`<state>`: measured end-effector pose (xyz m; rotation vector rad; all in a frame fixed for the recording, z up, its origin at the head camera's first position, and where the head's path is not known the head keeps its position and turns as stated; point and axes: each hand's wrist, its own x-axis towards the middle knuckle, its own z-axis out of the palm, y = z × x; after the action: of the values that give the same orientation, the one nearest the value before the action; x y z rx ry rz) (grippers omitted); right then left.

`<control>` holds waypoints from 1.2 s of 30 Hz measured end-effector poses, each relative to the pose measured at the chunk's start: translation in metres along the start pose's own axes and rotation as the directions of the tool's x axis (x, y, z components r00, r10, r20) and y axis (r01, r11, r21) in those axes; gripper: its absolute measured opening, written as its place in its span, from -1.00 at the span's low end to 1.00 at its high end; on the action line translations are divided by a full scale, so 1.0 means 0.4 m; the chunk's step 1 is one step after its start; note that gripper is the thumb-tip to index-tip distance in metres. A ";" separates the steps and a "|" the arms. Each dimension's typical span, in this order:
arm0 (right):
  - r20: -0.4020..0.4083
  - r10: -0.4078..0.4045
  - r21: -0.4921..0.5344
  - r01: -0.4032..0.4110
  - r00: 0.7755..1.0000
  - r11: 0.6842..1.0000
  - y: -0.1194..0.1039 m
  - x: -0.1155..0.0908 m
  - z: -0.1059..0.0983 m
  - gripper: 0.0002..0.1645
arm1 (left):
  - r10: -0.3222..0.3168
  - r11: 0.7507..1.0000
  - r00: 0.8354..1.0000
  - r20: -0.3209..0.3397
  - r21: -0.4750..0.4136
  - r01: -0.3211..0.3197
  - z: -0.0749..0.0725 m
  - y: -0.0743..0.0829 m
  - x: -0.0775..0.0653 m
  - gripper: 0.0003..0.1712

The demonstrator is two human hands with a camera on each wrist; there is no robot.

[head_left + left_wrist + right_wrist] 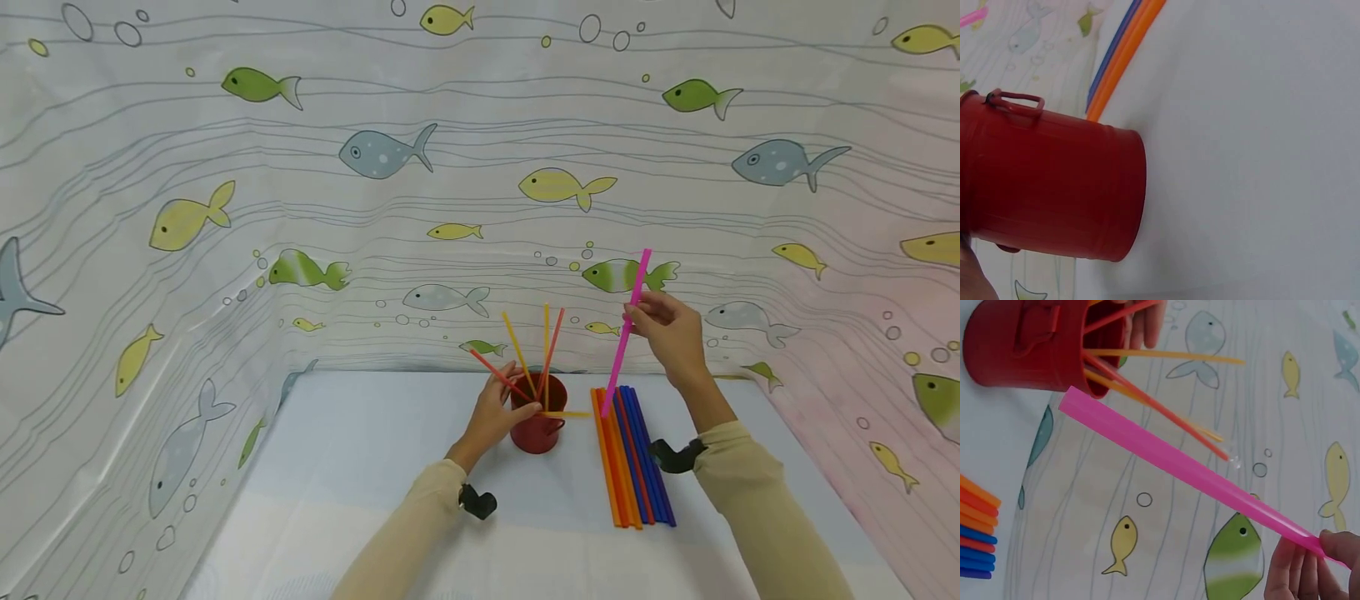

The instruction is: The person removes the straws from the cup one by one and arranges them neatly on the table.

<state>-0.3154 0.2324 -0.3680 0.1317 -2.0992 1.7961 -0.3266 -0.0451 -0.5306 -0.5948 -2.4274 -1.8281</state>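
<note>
My left hand (489,418) grips the red metal bucket (535,437) by its upper side, the thumb lying at the front of the rim. Several thin orange and yellow straws (557,342) stick out of the bucket at various angles, one of them almost level. A thick pink straw (618,371) is pinched between the thumb and fingers of my right hand (672,333). It is raised and tilted, its lower end over the far end of a row of orange, red and blue straws (636,467). In the left wrist view the bucket (1054,181) hides most of the left hand.
The straw row lies side by side on the white table (337,483), right of the bucket. A fish-patterned sheet (480,200) hangs behind the table and along both sides. Each wrist wears a black camera mount (477,502).
</note>
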 end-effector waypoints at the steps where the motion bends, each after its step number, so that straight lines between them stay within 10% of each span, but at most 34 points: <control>1: 0.002 0.014 -0.007 -0.014 1.000 1.000 0.009 -0.003 -0.005 -0.51 | 0.000 1.000 1.000 -0.001 -0.001 0.000 0.000 0.001 -0.001 0.06; 27: 0.091 0.354 -0.025 -0.353 0.931 0.935 0.268 -0.098 -0.136 -0.36 | -0.006 1.000 1.000 -0.002 0.002 0.006 0.000 0.001 0.004 0.04; 36: 0.069 0.411 -0.188 -0.392 0.909 0.900 0.360 -0.127 -0.171 -0.40 | -0.006 1.000 1.000 -0.004 -0.004 0.006 0.002 -0.004 0.003 0.05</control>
<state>-0.2979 0.3163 -0.5118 -0.2804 -2.4892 1.8478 -0.3280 -0.0446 -0.5319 -0.5847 -2.4261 -1.8351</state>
